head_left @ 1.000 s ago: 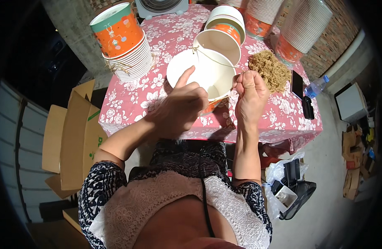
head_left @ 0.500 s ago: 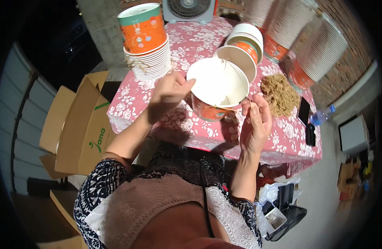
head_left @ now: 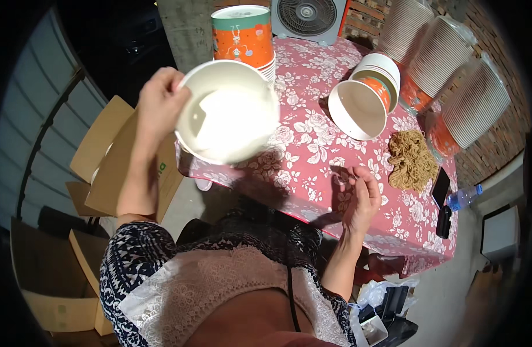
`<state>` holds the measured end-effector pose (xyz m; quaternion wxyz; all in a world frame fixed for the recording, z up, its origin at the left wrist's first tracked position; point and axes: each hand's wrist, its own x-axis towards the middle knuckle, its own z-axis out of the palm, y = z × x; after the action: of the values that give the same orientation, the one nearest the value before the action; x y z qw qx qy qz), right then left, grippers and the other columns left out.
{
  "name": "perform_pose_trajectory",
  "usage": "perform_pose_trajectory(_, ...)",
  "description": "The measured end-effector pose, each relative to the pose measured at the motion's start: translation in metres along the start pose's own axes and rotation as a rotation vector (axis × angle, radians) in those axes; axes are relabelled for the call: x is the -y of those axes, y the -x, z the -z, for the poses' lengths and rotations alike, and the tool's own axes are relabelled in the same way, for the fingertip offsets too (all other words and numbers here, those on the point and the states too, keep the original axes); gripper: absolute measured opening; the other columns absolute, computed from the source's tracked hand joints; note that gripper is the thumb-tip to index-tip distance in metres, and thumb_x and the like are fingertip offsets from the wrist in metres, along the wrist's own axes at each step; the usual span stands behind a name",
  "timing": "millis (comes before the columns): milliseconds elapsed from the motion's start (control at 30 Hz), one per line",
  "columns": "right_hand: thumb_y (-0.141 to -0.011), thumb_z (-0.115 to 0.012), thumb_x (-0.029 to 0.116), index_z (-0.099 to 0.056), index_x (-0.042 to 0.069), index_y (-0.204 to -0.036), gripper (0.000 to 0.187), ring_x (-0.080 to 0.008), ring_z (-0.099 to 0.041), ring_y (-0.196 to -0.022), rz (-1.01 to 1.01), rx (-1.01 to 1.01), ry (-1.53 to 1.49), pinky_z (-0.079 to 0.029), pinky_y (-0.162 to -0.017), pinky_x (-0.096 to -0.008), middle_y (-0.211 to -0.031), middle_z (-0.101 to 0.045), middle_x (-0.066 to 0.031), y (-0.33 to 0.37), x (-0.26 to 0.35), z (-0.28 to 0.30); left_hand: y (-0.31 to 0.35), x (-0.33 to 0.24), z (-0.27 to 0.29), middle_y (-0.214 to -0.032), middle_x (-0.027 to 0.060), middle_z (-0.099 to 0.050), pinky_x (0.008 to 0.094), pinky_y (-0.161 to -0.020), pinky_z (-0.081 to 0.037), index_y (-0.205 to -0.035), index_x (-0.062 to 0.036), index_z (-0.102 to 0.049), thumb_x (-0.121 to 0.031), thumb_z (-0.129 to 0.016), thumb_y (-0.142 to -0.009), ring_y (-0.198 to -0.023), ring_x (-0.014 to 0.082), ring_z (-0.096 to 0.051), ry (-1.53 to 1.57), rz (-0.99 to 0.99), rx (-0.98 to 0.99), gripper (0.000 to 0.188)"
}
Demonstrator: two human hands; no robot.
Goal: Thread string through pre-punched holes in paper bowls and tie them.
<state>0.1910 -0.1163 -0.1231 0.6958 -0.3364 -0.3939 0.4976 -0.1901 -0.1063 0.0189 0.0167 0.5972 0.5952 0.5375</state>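
- Bucket (head_left: 228, 113): round, smooth white inside, tilted, raised over left front of tablecloth (head_left: 312, 162); left hand (head_left: 161, 103) gripping rim.
- Ribbed stacks (head_left: 442, 63): nested buckets, plastic-wrapped.
- Right hand (head_left: 363, 199): fingers curled; can't tell if pinching anything.
- Twine heap (head_left: 413, 161): tan, tangled.
- Tablecloth: pink, white flowers.
- Brick wall (head_left: 364, 24): rough.
- Fan (head_left: 306, 14): boxy, grey.

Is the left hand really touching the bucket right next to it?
Touching. The head view shows the left hand gripping the bucket at its rim, with the thumb over the edge.
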Motion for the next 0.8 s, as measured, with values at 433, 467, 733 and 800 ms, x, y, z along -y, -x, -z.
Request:
perform_pose_trajectory(433, -0.1, -0.053, 0.011, -0.065, 0.001, -0.092, 0.018, -0.0004, -0.044, -0.055, -0.02, 0.005, 0.105, -0.034, -0.049, -0.0166, -0.077, -0.066, -0.0013, 0.006, -0.02, 0.016, -0.172, 0.014, -0.022, -0.08, 0.01, -0.058, 0.0404, -0.064, -0.048, -0.083, -0.0059, -0.057, -0.015, -0.066, -0.073, -0.08, 0.0263, -0.06, -1.079, -0.947, -0.28, 0.016)
perform_pose_trajectory(467, -0.1, -0.052, 0.011, -0.064, 0.001, -0.092, 0.018, -0.0021, -0.048, -0.057, -0.055, 0.004, 0.041, -0.036, -0.05, -0.0168, -0.078, -0.066, -0.0024, 0.008, -0.019, 0.017, -0.179, 0.008, -0.042, -0.081, 0.0087, -0.058, 0.0391, -0.066, -0.046, -0.081, -0.0066, -0.057, -0.014, -0.062, -0.074, -0.083, 0.0252, -0.059, -1.106, -1.006, -0.274, 0.011)
perform_pose_trajectory(733, -0.101, -0.053, 0.015, -0.062, 0.0, -0.096, 0.019, -0.0108, -0.058, -0.066, -0.083, 0.057, 0.03, -0.046, -0.056, -0.0214, -0.077, -0.064, -0.0046, 0.011, -0.018, 0.023, -0.165, -0.023, -0.127, -0.08, 0.0092, -0.056, 0.0372, -0.075, -0.043, -0.076, -0.0058, -0.061, -0.015, -0.058, -0.077, -0.083, 0.0252, -0.056, -0.979, -1.323, -0.083, 0.01)
perform_pose_trajectory(800, -0.101, -0.053, 0.016, -0.062, -0.001, -0.098, 0.019, -0.0137, -0.061, -0.07, -0.038, 0.055, 0.047, -0.047, -0.056, -0.0222, -0.076, -0.063, -0.0049, 0.012, -0.02, 0.022, -0.162, -0.012, -0.139, -0.079, 0.0088, -0.057, 0.0376, -0.076, -0.043, -0.075, -0.0062, -0.061, -0.015, -0.058, -0.076, -0.083, 0.0251, -0.057, -0.985, -1.334, -0.068, 0.009)
